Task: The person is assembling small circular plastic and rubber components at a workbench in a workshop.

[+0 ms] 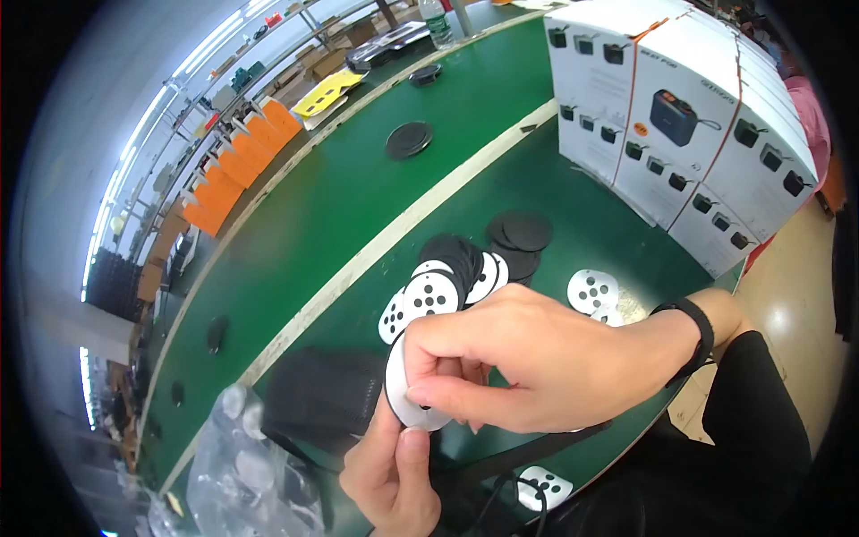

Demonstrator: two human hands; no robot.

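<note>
hands came nearest: the right hand (537, 358) pinched a white disc (401, 380) with a dark rim, while the left hand (394, 483) gripped its lower edge, the disc held above a green table (577, 233). black discs (458, 255) and dark-spotted white discs (417, 291) lay overlapped just beyond. a pale strip (394, 239) parted the table from a green band (295, 237) behind. white boxes (693, 166) stood stacked at the right; a clear plastic bag (255, 474) lay at lower left. orange dividers (242, 161) lined the far side, and lights (215, 40) glowed over the room.
</note>
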